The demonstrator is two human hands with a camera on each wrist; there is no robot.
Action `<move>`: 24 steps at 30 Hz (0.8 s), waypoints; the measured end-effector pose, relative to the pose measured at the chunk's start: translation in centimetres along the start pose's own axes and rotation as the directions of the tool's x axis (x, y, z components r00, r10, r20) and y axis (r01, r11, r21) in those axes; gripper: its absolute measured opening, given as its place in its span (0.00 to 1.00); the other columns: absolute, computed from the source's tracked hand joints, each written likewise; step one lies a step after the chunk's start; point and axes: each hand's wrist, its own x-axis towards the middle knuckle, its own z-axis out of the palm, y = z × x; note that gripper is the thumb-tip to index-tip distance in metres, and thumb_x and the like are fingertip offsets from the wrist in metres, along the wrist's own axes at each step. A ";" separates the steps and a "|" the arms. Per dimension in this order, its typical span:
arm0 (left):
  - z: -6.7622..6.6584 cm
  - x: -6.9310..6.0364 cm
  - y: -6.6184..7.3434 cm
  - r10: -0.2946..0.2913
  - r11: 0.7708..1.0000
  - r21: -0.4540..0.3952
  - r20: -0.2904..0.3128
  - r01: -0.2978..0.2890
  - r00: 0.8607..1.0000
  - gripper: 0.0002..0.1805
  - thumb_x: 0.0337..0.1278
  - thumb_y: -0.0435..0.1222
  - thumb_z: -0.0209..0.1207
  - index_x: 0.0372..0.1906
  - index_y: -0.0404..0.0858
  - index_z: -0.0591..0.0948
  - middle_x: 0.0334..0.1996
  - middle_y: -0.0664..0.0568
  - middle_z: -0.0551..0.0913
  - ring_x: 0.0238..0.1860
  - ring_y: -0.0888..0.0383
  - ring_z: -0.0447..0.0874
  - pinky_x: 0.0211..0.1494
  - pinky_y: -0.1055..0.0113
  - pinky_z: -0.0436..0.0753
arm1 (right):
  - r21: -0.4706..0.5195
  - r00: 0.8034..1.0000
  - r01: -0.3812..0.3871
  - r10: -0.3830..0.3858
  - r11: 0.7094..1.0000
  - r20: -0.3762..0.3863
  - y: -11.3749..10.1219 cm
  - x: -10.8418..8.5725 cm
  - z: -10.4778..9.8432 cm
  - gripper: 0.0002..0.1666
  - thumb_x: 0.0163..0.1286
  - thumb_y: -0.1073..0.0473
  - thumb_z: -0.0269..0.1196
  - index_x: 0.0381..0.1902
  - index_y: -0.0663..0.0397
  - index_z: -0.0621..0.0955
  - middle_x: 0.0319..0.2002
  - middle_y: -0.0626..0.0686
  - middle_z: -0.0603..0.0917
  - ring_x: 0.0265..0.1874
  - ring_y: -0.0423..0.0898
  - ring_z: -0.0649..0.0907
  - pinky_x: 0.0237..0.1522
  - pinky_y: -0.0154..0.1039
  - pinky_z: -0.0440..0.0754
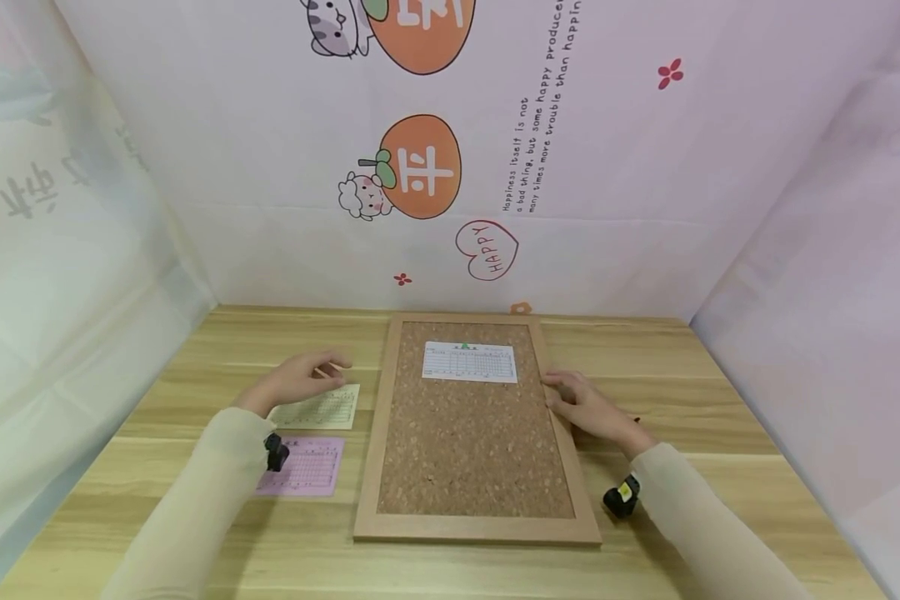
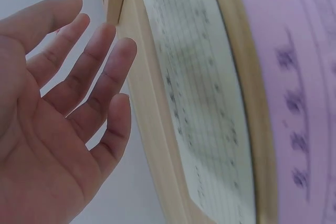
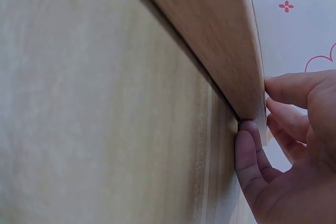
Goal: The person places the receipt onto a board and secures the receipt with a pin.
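The left hand (image 1: 297, 381), fingers parted and loosely bent, hovers near a pale yellow sheet (image 1: 321, 410); a purple sheet (image 1: 311, 468) lies beside its wrist. Between both hands lies the cork board (image 1: 472, 454), bearing a white sheet (image 1: 469, 364). The right hand (image 1: 591, 408) touches its edge; whether pinching, I cannot tell surely.

Head view from high, facing forward and down across counter (image 1: 645, 342) toward printed backdrop (image 1: 630, 167). Left wrist view close, tilted, facing left hand (image 2: 60, 124) and pale card (image 2: 202, 93). Right wrist view close, facing board frame (image 3: 220, 35). Head, left wrist views share pale card.
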 end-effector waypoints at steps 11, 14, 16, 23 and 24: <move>-1.4 -3.1 -1.9 -0.095 0.995 -0.024 -0.046 0.094 0.994 0.24 0.70 0.39 0.61 0.65 0.33 0.75 0.55 0.37 0.79 0.55 0.40 0.78 0.57 0.44 0.77 | 0.005 1.000 -0.017 0.017 1.000 0.008 0.5 0.0 0.1 0.28 0.79 0.61 0.55 0.71 0.68 0.66 0.72 0.69 0.58 0.71 0.72 0.57 0.64 0.69 0.62; -1.8 -3.9 -2.6 -0.099 0.995 -0.022 -0.060 0.098 0.993 0.25 0.68 0.37 0.62 0.65 0.32 0.74 0.56 0.35 0.78 0.56 0.39 0.77 0.57 0.43 0.76 | 0.007 1.000 -0.014 0.014 1.000 0.009 0.5 0.1 0.1 0.28 0.79 0.61 0.54 0.71 0.69 0.66 0.72 0.69 0.58 0.71 0.72 0.57 0.64 0.69 0.61; -2.1 -4.4 -2.8 -0.109 0.994 -0.021 -0.065 0.108 0.992 0.25 0.67 0.37 0.62 0.65 0.31 0.73 0.57 0.34 0.77 0.56 0.37 0.76 0.58 0.42 0.75 | 0.007 1.000 -0.015 0.015 1.000 0.009 0.6 0.1 0.1 0.28 0.79 0.61 0.54 0.71 0.69 0.66 0.72 0.69 0.57 0.71 0.72 0.57 0.64 0.69 0.61; -2.7 -5.9 -3.3 -0.178 0.984 0.000 -0.062 0.178 0.982 0.29 0.65 0.40 0.64 0.66 0.30 0.73 0.63 0.31 0.73 0.59 0.32 0.72 0.58 0.39 0.73 | 0.003 1.000 -0.017 0.017 1.000 0.005 0.5 0.1 0.2 0.28 0.79 0.62 0.54 0.71 0.69 0.66 0.73 0.69 0.57 0.71 0.72 0.57 0.65 0.68 0.60; -2.7 -6.1 -3.4 -0.183 0.983 0.006 -0.061 0.184 0.981 0.30 0.65 0.40 0.65 0.66 0.30 0.73 0.63 0.30 0.72 0.59 0.31 0.72 0.58 0.39 0.73 | 0.002 1.000 -0.016 0.016 1.000 0.004 0.5 0.1 0.2 0.28 0.79 0.62 0.54 0.71 0.69 0.66 0.73 0.69 0.57 0.71 0.72 0.57 0.65 0.68 0.60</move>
